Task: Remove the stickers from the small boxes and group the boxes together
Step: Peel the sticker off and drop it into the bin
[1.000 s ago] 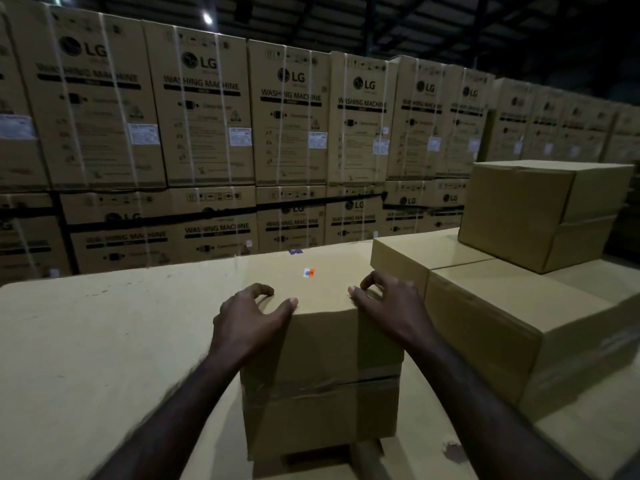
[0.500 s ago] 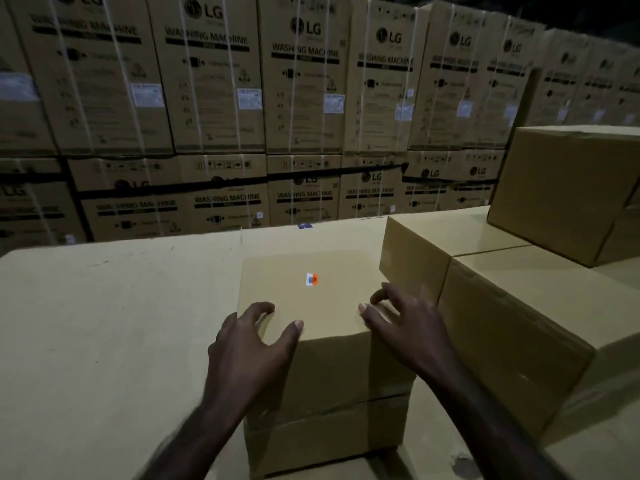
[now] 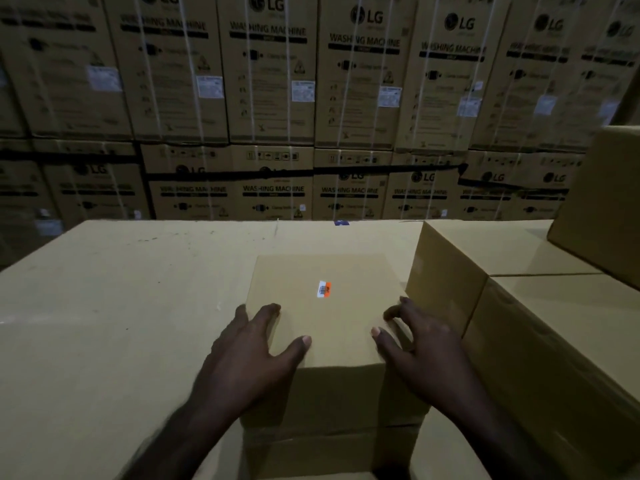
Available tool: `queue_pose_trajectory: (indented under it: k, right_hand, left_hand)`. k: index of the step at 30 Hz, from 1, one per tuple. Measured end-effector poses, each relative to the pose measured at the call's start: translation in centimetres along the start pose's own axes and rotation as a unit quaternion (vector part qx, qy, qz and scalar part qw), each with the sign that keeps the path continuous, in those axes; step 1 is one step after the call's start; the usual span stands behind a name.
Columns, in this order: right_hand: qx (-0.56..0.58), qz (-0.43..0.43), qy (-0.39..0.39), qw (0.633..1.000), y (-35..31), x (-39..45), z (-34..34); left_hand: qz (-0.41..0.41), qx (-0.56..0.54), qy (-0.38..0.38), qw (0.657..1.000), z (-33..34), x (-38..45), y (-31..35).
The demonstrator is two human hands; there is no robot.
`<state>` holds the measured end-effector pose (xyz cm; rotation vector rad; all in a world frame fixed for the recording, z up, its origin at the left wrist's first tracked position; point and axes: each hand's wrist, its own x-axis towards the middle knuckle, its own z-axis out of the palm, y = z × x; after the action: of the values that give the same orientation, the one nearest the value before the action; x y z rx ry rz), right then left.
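A small box (image 3: 325, 341) sits near the middle of a wide cardboard surface (image 3: 114, 323), with an orange and white barcode sticker (image 3: 324, 289) on its top face (not yet peeled off); the left hand (image 3: 249, 358) grips the box's near left corner, fingers spread, thumb lying on top; the right hand (image 3: 419, 351) holds the near right corner, fingers curled and apart, thumb on top; just beside it on the right stand 2 more boxes (image 3: 540, 341), with another stacked box (image 3: 609, 202) above them; behind, a wall of strapped washing machine cartons (image 3: 311, 98) fills the background.
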<state>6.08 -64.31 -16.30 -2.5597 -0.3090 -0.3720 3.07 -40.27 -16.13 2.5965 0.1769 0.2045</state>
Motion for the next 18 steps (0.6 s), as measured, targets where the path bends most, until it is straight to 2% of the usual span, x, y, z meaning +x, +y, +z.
queue_pose_trajectory:
  k: [4,8,14,18]
  right_hand:
    - [-0.083,-0.017,-0.084,0.993,-0.9,2.8,-0.9]
    - [-0.039,-0.057,-0.112,0.991,-2.3,6.6,-0.2]
    - [0.03,-0.045,-0.18,0.982,-3.7,11.4,2.2]
    - [0.029,-0.063,-0.198,0.978,-4.4,12.2,2.7]
  left_hand:
    - [0.03,0.092,-0.049,0.994,0.0,2.9,-0.1]
    - [0.047,0.14,-0.051,0.988,0.8,4.3,0.1]
    - [0.049,0.157,-0.068,0.984,1.2,4.3,0.1]
    - [0.049,0.166,-0.075,0.982,1.0,4.2,0.3]
